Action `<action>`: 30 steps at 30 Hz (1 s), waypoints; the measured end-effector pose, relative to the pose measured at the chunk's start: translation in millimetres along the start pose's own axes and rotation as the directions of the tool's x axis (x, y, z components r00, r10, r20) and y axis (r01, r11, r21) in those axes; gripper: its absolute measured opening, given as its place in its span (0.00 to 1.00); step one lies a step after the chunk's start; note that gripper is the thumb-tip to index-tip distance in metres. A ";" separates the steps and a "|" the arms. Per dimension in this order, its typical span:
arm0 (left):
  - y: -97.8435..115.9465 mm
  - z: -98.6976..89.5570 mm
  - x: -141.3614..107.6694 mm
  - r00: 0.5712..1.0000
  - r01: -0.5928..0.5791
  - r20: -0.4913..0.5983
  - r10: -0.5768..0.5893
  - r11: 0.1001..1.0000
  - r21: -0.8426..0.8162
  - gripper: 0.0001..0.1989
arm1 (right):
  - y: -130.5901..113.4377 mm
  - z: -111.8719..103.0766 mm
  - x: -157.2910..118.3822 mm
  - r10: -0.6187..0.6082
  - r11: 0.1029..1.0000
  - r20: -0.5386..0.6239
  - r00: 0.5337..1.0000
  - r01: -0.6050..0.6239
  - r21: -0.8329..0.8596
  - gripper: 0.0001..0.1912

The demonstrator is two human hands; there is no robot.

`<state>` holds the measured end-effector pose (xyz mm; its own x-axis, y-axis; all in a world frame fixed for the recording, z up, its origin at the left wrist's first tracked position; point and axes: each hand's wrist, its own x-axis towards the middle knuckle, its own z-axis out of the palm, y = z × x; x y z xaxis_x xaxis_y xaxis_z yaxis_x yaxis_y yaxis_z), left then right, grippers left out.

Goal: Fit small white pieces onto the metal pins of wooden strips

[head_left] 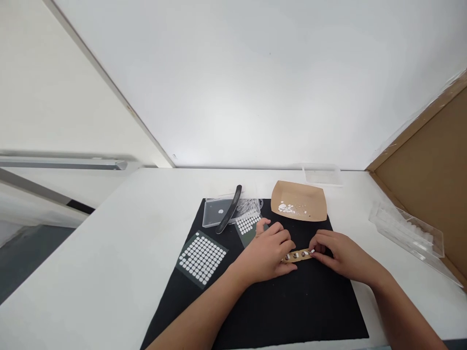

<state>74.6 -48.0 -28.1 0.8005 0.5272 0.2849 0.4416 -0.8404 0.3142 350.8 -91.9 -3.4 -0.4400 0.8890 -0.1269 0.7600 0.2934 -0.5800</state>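
Observation:
A narrow brown strip (298, 255) with several shiny round metal-looking pieces and small white bits along it lies on the black mat (292, 306). My left hand (272, 250) grips the strip's left end between thumb and fingers, its index finger lifted away. At the right end, my right hand (330, 250) is closed in a pinch on a small white oval piece (313, 251), right by the strip. Whether that piece touches the strip I cannot tell. Behind my left hand, a sheet of white oval stickers (248, 225) is partly hidden.
Another sheet of white ovals (203, 258) lies at left. A black curved bar (229, 210) rests across a clear plastic box (211, 214). Behind my hands stands a brown paper tray (317, 198) with white bits. Clear containers (408, 228) stand at right, near a brown panel (434, 170).

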 end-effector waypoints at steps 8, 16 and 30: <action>-20.9 -23.8 -2.1 0.995 0.053 0.094 -0.045 0.995 -0.088 0.30 | 0.6 1.3 -0.2 0.002 1.000 0.010 1.000 -0.002 -0.016 0.11; -19.1 -32.7 -0.1 0.981 0.071 0.191 -0.015 0.955 -0.289 0.07 | -1.0 0.7 1.7 0.030 0.999 0.033 0.999 -0.029 -0.013 0.08; -21.7 -33.4 -0.9 0.994 0.100 -0.007 -0.110 0.925 -0.368 0.04 | -1.9 -5.6 -3.2 0.035 0.999 0.057 0.998 -0.034 -0.013 0.09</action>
<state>50.8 -26.1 -4.9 0.7444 0.6171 0.2549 0.3391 -0.6783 0.6518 353.5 -93.4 2.7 -0.4395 0.8774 -0.1924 0.7810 0.2675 -0.5644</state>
